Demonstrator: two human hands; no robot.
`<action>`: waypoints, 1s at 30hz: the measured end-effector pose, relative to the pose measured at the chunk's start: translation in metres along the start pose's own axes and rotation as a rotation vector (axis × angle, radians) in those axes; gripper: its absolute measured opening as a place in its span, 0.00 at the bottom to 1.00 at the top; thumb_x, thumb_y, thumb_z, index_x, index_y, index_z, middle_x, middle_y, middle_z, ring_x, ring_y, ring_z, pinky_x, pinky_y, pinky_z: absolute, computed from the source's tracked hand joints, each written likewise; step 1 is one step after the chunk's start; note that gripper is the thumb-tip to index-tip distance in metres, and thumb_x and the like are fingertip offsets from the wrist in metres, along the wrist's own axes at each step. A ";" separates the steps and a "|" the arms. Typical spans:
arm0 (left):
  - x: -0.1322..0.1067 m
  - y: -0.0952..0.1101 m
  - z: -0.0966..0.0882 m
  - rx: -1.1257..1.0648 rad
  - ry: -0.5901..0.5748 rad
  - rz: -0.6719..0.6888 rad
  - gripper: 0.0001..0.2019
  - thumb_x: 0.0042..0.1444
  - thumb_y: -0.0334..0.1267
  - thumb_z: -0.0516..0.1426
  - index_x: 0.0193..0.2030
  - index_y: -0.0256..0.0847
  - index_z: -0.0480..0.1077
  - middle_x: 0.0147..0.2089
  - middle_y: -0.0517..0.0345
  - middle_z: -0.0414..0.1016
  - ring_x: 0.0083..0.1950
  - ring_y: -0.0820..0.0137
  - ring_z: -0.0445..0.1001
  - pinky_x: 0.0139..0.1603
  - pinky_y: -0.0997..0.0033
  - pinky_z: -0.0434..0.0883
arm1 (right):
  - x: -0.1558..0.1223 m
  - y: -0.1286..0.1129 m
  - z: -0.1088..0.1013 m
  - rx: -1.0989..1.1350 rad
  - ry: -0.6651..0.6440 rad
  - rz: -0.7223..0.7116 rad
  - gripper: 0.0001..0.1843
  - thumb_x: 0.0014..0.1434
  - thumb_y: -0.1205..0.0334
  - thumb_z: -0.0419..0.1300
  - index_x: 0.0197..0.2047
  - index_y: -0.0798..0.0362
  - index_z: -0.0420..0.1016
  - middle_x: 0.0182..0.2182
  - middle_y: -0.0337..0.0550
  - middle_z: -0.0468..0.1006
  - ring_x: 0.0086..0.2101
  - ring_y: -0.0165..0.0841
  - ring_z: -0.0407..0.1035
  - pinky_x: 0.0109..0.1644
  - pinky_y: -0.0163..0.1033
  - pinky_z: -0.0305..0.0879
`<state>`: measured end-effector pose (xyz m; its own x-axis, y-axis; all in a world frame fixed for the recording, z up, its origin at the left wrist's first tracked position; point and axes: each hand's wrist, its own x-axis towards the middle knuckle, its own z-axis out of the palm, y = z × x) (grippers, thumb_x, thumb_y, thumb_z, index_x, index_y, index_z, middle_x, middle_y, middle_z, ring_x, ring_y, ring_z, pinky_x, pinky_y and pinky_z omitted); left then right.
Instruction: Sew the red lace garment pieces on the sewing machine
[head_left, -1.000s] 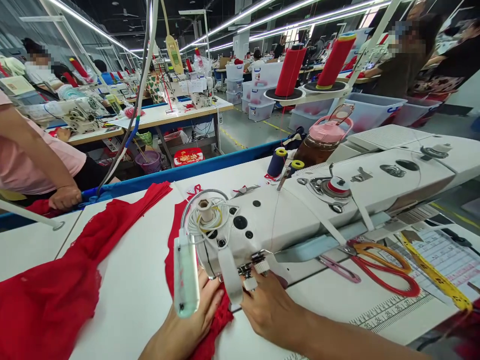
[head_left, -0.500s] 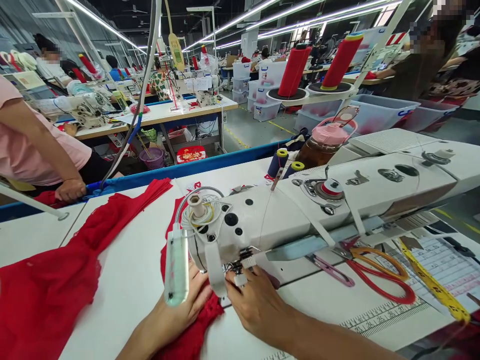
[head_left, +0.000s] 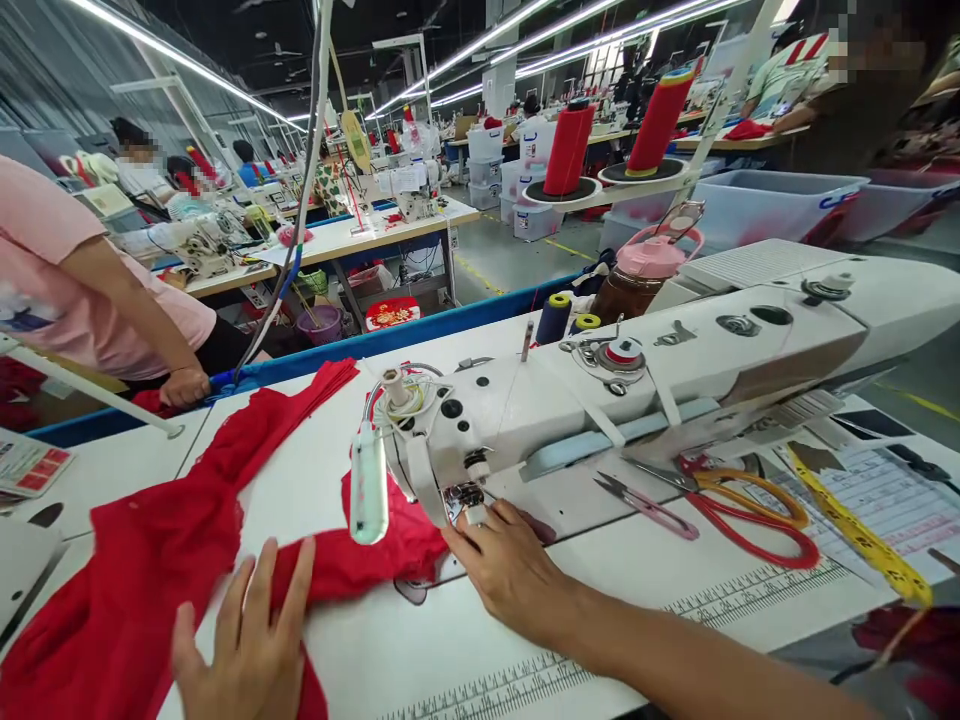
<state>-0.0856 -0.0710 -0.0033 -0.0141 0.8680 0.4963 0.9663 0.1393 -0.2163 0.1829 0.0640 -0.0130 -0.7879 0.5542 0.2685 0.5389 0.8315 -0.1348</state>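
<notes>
A white sewing machine (head_left: 540, 400) stands before me, its needle area partly hidden behind a lamp (head_left: 369, 490) and a white guard. Red fabric (head_left: 360, 555) lies under the machine head and stretches left across the tabletop. My left hand (head_left: 247, 645), fingers spread, is over the fabric at lower left, near its strip. Close to the presser foot is my right hand (head_left: 514, 575), with thumb and fingers bent together at the fabric's right edge. What sits between those fingertips is hidden. A larger heap of red fabric (head_left: 165, 530) rests at the left.
Thread snips (head_left: 649, 505), orange-and-red-handled scissors (head_left: 750, 510) and a yellow tape measure (head_left: 855, 520) lie on the right. Red thread cones (head_left: 570, 150), navy spools (head_left: 553, 318) and a pink-lidded jar (head_left: 649, 260) stand behind the machine. A person in a pink top (head_left: 127, 270) is at left.
My left hand has left the needle area, moving left and toward me, and its fingers have spread. The red fabric now stretches leftward from the machine. My right hand stays by the presser foot.
</notes>
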 end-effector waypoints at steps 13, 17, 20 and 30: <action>0.068 0.097 0.001 -0.557 0.072 0.317 0.11 0.64 0.35 0.56 0.51 0.35 0.71 0.48 0.46 0.76 0.51 0.56 0.72 0.66 0.42 0.56 | -0.030 0.029 -0.026 -0.185 0.200 0.174 0.18 0.65 0.66 0.58 0.57 0.57 0.71 0.47 0.53 0.76 0.45 0.45 0.66 0.50 0.49 0.59; 0.068 0.094 0.005 -0.571 0.041 0.284 0.05 0.64 0.31 0.54 0.40 0.42 0.71 0.34 0.57 0.72 0.37 0.64 0.69 0.52 0.53 0.64 | -0.035 0.038 -0.024 -0.179 0.272 0.110 0.15 0.65 0.71 0.55 0.54 0.57 0.73 0.45 0.53 0.76 0.46 0.44 0.66 0.52 0.49 0.58; 0.066 0.092 0.011 -0.676 -0.133 0.176 0.07 0.64 0.33 0.52 0.34 0.43 0.67 0.29 0.62 0.69 0.32 0.67 0.68 0.40 0.63 0.63 | -0.026 0.027 -0.024 -0.091 0.193 -0.027 0.14 0.63 0.73 0.54 0.49 0.54 0.75 0.38 0.47 0.76 0.40 0.39 0.66 0.48 0.47 0.57; 0.069 0.089 0.022 -0.778 -0.228 0.024 0.11 0.67 0.35 0.50 0.31 0.43 0.64 0.29 0.63 0.71 0.31 0.70 0.72 0.34 0.70 0.64 | 0.007 0.014 -0.004 -0.004 0.219 -0.074 0.07 0.66 0.69 0.54 0.38 0.52 0.73 0.27 0.40 0.72 0.31 0.36 0.62 0.38 0.43 0.52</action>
<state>-0.0060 0.0120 -0.0067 0.0382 0.9539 0.2976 0.8678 -0.1794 0.4633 0.1864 0.0796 -0.0093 -0.7422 0.4696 0.4782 0.4833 0.8693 -0.1036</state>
